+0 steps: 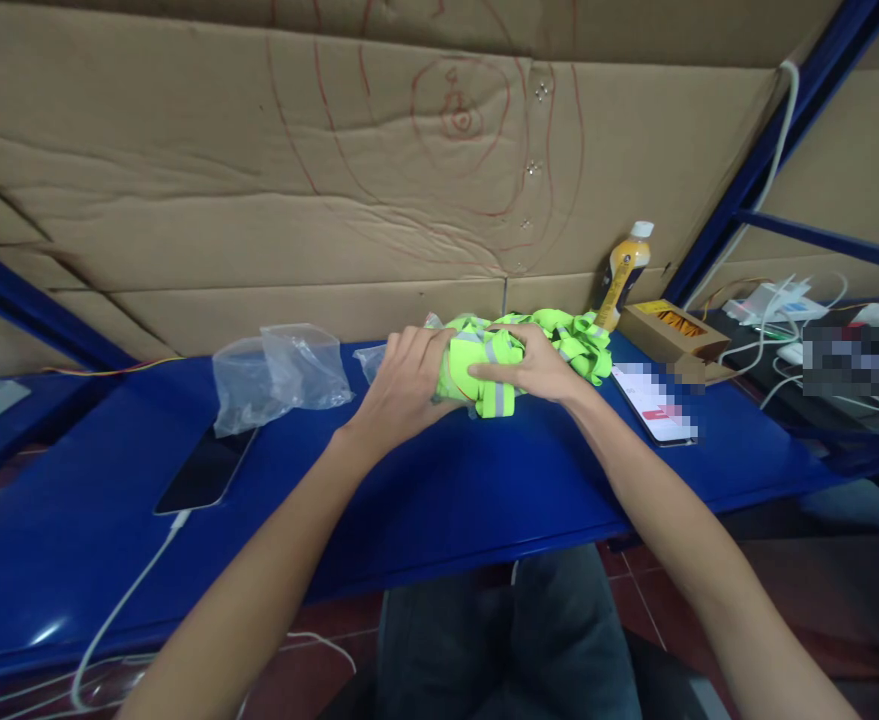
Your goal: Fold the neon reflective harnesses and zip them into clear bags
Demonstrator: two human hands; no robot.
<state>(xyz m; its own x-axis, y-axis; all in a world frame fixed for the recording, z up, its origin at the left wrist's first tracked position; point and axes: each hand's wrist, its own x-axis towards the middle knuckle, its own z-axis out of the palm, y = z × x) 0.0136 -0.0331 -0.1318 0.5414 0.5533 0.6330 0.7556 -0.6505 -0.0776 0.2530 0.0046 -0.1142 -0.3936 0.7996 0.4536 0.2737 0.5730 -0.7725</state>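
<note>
Indoors | blue tabletop point(476, 490), green straps point(463, 352) | red-marked cardboard wall point(206, 130) | tiled floor point(646, 588)

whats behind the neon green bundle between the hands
Behind the bundle, more neon green strapping with grey stripes spreads rightward. Whatever lies directly behind the bundle, left hand and right hand is covered.

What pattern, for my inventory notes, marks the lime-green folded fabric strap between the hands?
The strap shows silver-grey bands, best seen in the head view.
</note>
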